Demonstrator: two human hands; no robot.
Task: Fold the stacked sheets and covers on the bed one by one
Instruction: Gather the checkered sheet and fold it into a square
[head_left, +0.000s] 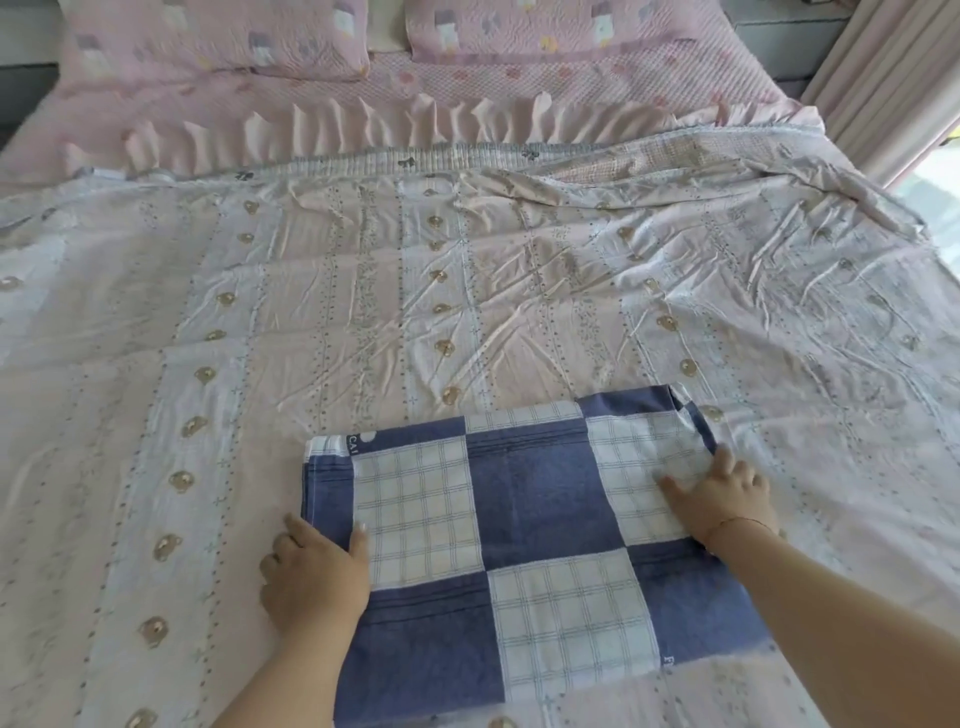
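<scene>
Since the checked cover (519, 545) at six o'clock on the bed (363, 291) looks thin, soft and light, it should crease easily; corners suit gripping. Left hand (311, 577) pinches its nine o'clock edge, fingers underneath; right hand (722, 493) presses flat, fingers spread.

We see a blue-and-white checked folded cover (524, 540) lying on a pale pink sheet (363, 291) printed with tan bears and dotted stripes, and beyond that sheet pink quilted pillows (218, 41).
</scene>
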